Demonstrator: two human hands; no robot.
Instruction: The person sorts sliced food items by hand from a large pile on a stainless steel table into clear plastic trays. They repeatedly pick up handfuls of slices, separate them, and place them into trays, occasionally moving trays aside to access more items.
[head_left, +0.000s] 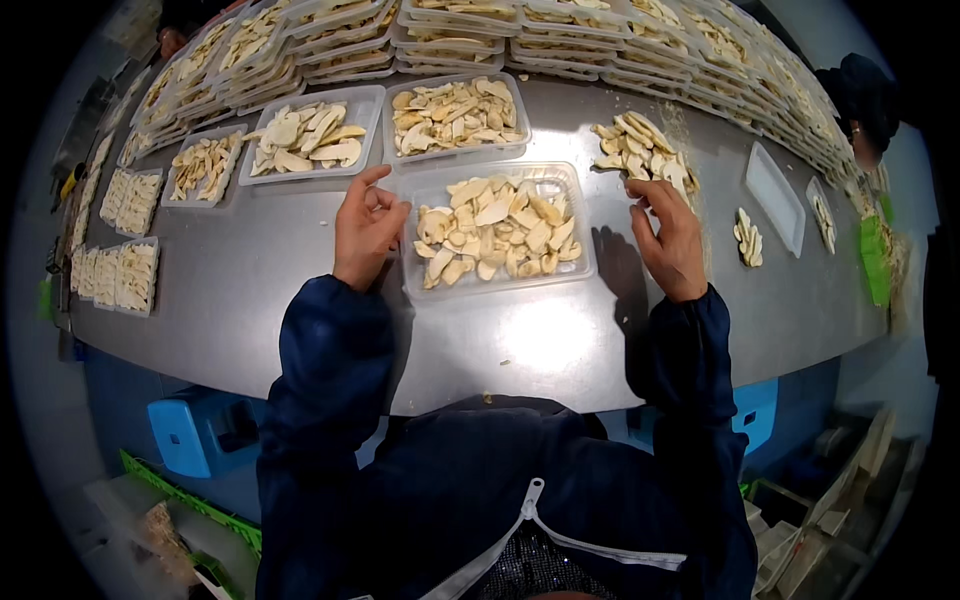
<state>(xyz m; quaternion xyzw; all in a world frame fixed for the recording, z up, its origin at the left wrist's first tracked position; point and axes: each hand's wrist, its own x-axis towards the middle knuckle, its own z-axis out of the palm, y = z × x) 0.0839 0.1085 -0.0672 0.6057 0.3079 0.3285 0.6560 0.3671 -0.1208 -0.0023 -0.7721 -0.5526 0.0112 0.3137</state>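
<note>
My left hand (369, 229) is at the upper left corner of a clear plastic tray (499, 283), fingers curled; whether it touches the rim I cannot tell. Pieces of sliced mushroom (491, 225) lie spread in that tray. My right hand (664, 232) hovers by the near end of a loose pile of longer mushroom slices (637, 146), its fingers bent, with no slice plainly held. Behind the near tray stands another filled clear tray (459, 155). To its left, a third tray (307, 177) holds large pale slices.
Stacked trays of slices (450, 45) line the table's far side. Smaller filled trays (135, 277) stand at left. A small slice pile (748, 238) and an empty white tray (775, 199) lie at right. A co-worker's hand (172, 42) shows top left; another person (862, 97) is at right.
</note>
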